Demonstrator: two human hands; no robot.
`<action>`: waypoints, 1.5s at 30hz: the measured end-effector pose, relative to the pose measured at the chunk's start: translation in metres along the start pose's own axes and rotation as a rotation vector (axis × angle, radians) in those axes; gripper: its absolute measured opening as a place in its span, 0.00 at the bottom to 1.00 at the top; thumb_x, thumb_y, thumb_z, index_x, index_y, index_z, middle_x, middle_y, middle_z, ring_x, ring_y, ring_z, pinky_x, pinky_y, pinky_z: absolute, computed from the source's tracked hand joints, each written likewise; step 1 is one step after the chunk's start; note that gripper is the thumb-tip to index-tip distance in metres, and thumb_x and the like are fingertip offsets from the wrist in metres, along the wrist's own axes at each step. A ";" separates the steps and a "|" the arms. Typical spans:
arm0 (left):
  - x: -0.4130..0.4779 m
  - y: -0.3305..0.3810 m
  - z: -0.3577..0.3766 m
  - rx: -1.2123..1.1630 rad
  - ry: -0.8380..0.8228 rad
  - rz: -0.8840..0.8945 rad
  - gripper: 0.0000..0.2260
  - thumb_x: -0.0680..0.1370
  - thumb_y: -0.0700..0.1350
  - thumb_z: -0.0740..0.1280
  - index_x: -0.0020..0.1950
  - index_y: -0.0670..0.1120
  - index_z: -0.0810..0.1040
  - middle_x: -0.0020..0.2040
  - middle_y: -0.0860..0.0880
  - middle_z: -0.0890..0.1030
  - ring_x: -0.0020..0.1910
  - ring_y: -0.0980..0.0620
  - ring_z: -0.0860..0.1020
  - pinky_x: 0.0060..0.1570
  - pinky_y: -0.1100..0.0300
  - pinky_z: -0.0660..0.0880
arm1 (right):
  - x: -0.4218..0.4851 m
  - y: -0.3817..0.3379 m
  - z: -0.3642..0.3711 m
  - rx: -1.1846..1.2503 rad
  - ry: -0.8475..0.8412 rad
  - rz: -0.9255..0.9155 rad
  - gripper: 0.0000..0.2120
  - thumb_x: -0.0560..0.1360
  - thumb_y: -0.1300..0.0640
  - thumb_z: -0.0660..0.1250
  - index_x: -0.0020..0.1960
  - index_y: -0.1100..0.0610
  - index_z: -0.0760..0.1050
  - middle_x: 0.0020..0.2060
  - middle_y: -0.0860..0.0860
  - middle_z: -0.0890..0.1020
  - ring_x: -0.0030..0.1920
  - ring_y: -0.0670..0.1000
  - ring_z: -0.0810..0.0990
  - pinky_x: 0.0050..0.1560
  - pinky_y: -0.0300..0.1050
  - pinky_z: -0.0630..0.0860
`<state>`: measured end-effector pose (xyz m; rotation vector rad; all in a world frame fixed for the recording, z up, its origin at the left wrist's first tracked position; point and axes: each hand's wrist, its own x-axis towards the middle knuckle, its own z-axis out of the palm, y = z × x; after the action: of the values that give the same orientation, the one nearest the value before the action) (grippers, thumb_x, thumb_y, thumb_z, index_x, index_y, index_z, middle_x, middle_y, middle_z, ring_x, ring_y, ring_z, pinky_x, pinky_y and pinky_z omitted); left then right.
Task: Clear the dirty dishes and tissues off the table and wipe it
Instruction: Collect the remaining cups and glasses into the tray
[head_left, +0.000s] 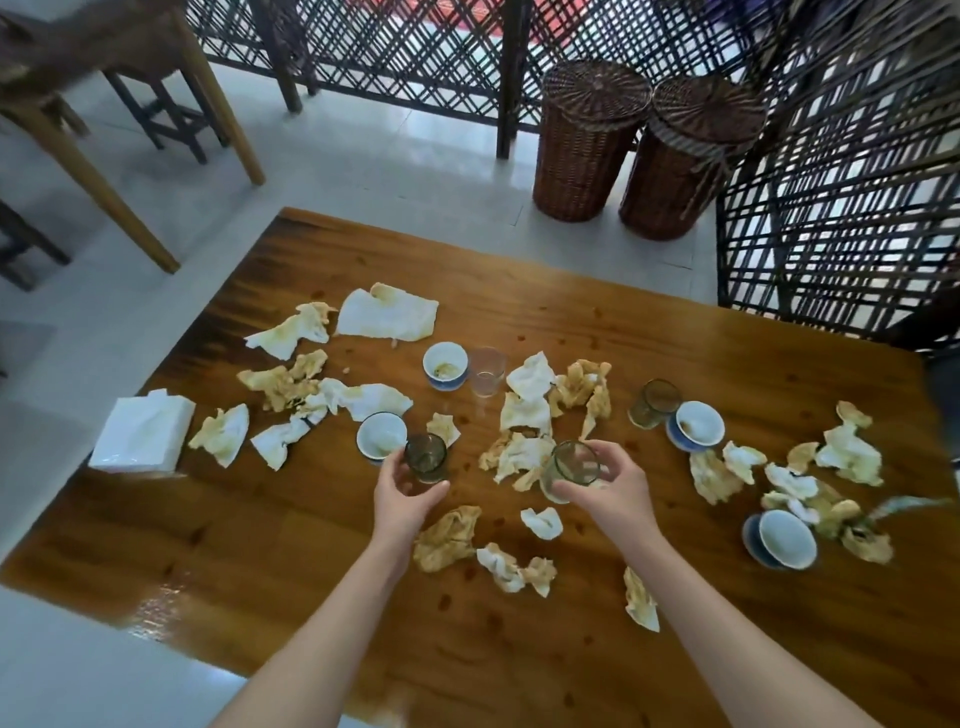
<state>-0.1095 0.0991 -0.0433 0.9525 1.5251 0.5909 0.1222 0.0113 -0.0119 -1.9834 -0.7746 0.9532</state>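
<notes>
A wooden table (519, 649) is strewn with several stained, crumpled tissues (524, 457). My left hand (402, 493) wraps around a dark green glass (425, 457) that stands beside a white bowl (381, 435). My right hand (605, 491) grips a pale green glass (570, 470), tilted and lifted slightly above the tissues. Another white bowl (445, 364) and a clear glass (487, 371) stand mid-table. A third green glass (654, 402) stands next to a bowl (698, 425) at the right. One more bowl (784, 538) sits near the right edge.
A white tissue pack (143, 434) lies at the table's left edge. Two wicker baskets (587, 140) with lids stand on the floor beyond the table. Dark lattice screens (841, 208) close off the back and right. Wooden furniture legs (104, 171) stand at the far left.
</notes>
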 end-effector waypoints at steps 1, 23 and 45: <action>0.002 0.000 0.004 0.016 0.006 0.022 0.35 0.68 0.41 0.78 0.71 0.54 0.65 0.69 0.50 0.69 0.66 0.48 0.69 0.63 0.52 0.71 | -0.001 0.003 -0.003 0.003 0.011 0.007 0.28 0.59 0.52 0.81 0.52 0.41 0.71 0.47 0.37 0.78 0.49 0.41 0.77 0.44 0.32 0.74; -0.074 0.038 0.157 0.226 -0.304 0.445 0.24 0.68 0.43 0.78 0.60 0.54 0.72 0.55 0.56 0.76 0.57 0.56 0.74 0.49 0.73 0.69 | -0.084 0.061 -0.124 0.140 0.365 0.070 0.27 0.61 0.55 0.80 0.55 0.43 0.72 0.50 0.41 0.79 0.50 0.41 0.77 0.41 0.28 0.70; -0.353 -0.064 0.362 0.390 -0.719 0.597 0.27 0.65 0.47 0.80 0.62 0.51 0.76 0.55 0.53 0.81 0.56 0.53 0.77 0.57 0.62 0.75 | -0.295 0.218 -0.349 0.319 0.724 0.104 0.27 0.59 0.57 0.81 0.54 0.47 0.75 0.46 0.42 0.81 0.47 0.41 0.79 0.43 0.31 0.73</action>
<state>0.2207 -0.2812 0.0339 1.7253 0.7009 0.2936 0.2941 -0.4606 0.0491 -1.8921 -0.1049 0.3230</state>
